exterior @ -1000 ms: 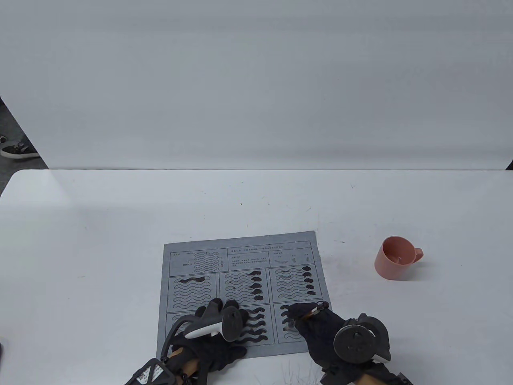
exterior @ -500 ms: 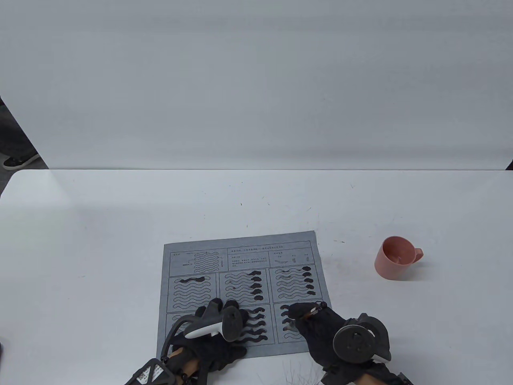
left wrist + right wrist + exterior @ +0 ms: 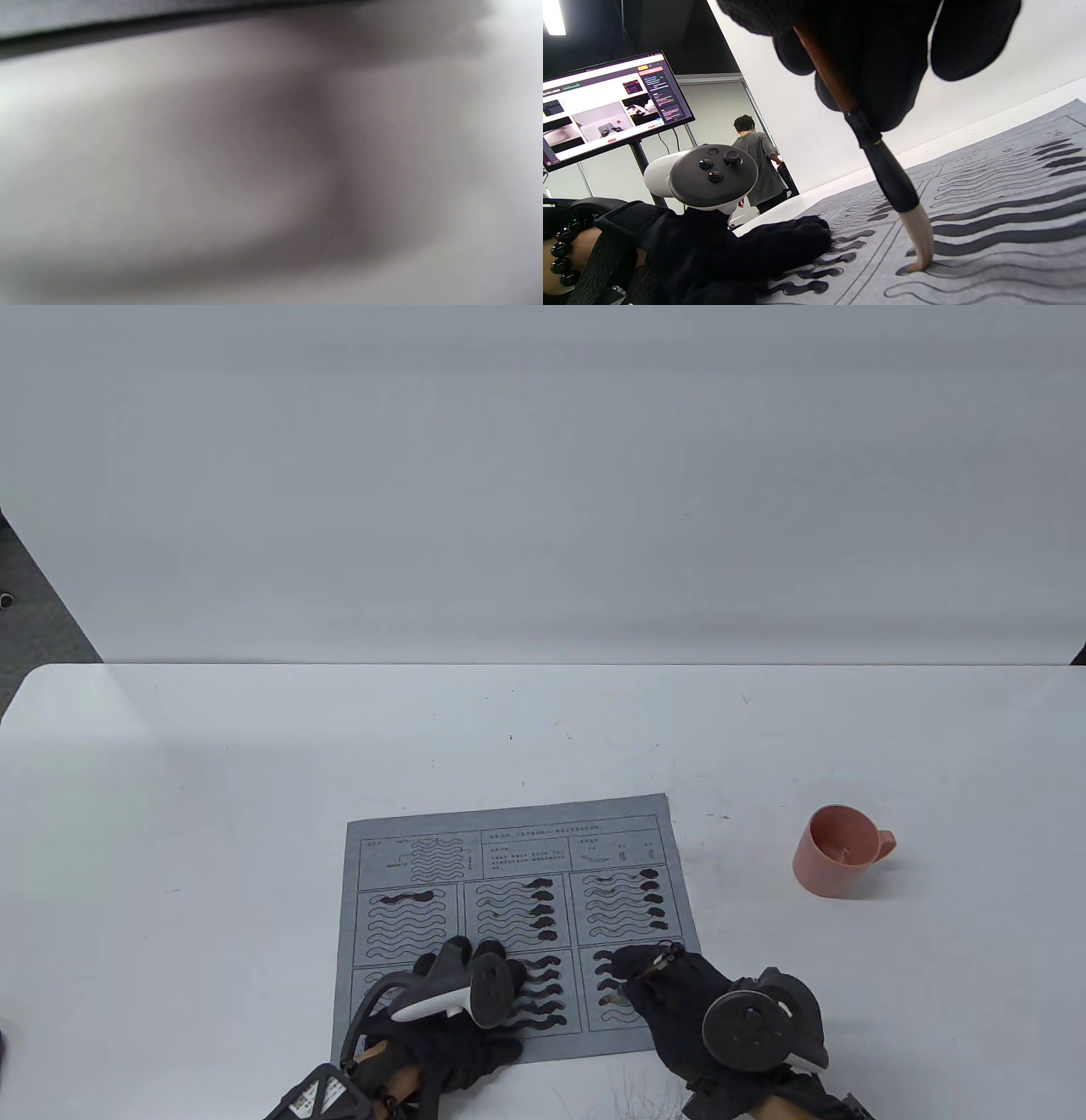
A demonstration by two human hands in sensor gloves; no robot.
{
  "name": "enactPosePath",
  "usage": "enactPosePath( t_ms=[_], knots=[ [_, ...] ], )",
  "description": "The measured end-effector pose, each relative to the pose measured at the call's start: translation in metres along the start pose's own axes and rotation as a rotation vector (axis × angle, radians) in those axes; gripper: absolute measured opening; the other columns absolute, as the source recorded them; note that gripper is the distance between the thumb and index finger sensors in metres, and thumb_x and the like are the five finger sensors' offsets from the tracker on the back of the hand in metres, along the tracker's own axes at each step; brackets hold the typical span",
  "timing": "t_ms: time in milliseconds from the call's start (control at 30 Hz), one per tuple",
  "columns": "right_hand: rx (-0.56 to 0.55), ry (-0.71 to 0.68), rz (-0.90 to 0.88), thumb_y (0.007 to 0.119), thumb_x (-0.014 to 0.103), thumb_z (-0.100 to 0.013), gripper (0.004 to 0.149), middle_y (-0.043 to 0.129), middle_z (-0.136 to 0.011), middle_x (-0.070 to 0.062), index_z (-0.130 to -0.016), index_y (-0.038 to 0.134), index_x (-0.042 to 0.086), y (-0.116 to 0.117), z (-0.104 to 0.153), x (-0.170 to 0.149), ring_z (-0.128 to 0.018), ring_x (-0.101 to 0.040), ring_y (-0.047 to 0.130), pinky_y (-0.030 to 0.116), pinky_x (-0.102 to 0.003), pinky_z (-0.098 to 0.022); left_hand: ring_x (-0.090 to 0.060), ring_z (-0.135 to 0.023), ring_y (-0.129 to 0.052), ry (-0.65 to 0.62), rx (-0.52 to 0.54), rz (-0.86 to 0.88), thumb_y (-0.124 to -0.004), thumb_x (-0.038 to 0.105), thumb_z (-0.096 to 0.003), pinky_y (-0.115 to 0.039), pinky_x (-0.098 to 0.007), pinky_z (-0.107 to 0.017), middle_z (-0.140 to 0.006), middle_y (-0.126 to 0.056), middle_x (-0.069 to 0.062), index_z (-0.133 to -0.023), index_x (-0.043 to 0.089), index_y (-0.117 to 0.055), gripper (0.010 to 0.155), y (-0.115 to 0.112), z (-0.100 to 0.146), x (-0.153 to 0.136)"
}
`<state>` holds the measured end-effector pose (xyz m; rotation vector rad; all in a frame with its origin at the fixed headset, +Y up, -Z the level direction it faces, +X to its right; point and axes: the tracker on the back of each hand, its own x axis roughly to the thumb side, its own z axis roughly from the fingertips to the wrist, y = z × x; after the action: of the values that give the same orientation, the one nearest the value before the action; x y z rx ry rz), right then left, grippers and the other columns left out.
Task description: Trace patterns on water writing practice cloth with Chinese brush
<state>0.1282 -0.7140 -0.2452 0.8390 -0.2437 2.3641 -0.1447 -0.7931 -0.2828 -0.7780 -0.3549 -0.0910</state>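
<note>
Right hand (image 3: 679, 997) pinches the brush (image 3: 882, 169) between curled fingers — bristle tip bent and touching the cloth (image 3: 509, 848) in its near-right panel. Left hand (image 3: 458, 1027) lies flat, fingers straight, pressing the cloth's near-left part. Cloth lies at the table's (image 3: 212, 814) near edge, about mid-width. Pink cup (image 3: 836, 853) stands well apart, toward the right edge.

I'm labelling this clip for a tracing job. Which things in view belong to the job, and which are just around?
In use: brush, gripped by the right hand; practice cloth, pressed flat by the left hand.

Just around: pink cup, table, monitor, person behind.
</note>
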Motion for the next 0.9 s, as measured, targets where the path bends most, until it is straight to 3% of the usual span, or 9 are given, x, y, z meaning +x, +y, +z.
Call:
enactPosePath(
  t_ms=[900],
  knots=[
    [-0.042,0.015,0.005,0.064,0.029,-0.055,0.042,0.091,-0.085,-0.016,-0.09,0.072,0.008,-0.0032,0.0009,-0.0021,-0.067,-0.037,0.098,0.074,-0.064,-0.055,-0.033,-0.095,0.031,0.0,-0.001,0.001,-0.043,0.067,-0.0435,0.007,-0.06,-0.072,-0.101,0.034,0.011,-0.093,0.047,0.022,0.085,0.0,0.0,0.0]
  ],
)
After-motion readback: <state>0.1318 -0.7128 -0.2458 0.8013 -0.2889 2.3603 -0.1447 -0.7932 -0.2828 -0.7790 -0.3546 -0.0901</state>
